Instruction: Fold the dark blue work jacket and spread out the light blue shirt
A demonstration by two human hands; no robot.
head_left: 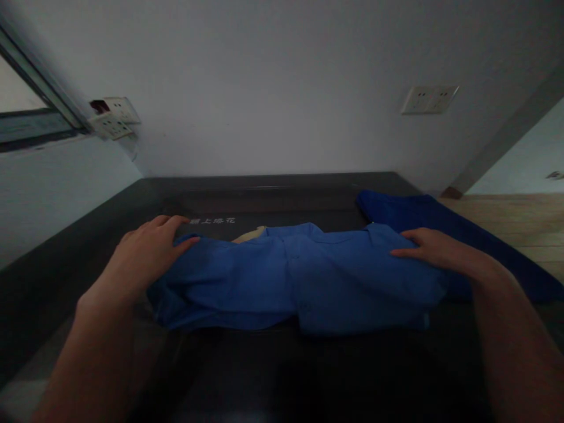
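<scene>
A blue button-front shirt [259, 276], folded into a wide band, lies across the dark table. Its collar side faces the wall, and a bit of yellowish material [251, 235] shows behind it. My left hand [147, 247] is at the shirt's left end, thumb over the cloth's upper corner and fingers stretched out above the table. At the other end, my right hand [434, 247] rests on the upper right part, with a gap between thumb and forefinger. The other fingers of my right hand are mostly hidden.
A darker blue cloth [405, 205] lies right of the shirt, over the table's right side. The dark table [282, 197] has a raised back edge and white lettering [214, 221]. Wall sockets [429, 100] and a plugged-in adapter [110, 124] are on the wall; a window [37, 117] is at left.
</scene>
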